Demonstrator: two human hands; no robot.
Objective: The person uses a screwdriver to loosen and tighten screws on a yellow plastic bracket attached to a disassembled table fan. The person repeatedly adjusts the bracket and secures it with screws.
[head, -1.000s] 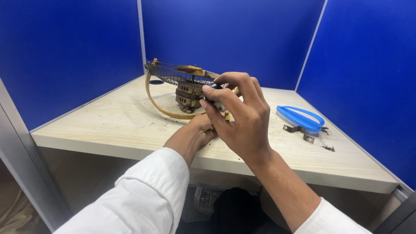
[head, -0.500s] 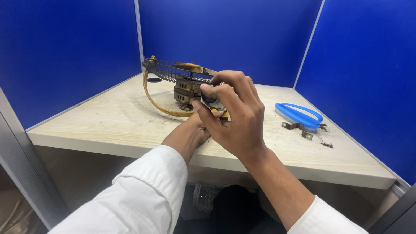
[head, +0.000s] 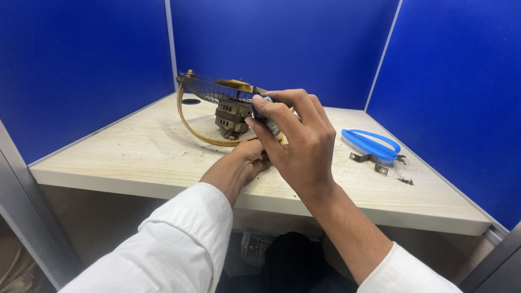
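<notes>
Little has moved since the earlier frames: the wire guard (head: 220, 89) with its rusty motor block (head: 230, 118) sits a touch lower in view, tilted on its yellowed hoop near the back middle of the desk (head: 135, 152), while the right hand (head: 301, 144) stays curled shut around a small dark-tipped tool at the guard's near edge and the left hand (head: 247, 160) braces underneath, grip hidden. Motor looks heavy and stiff, the mesh thin, bendable and grimy, so the hoop or block seem the safer holds. Open desk lies left and front; a blue brush (head: 372, 144) and metal bracket (head: 369, 161) lie well apart to the right, blue partitions (head: 81, 65) close behind.
</notes>
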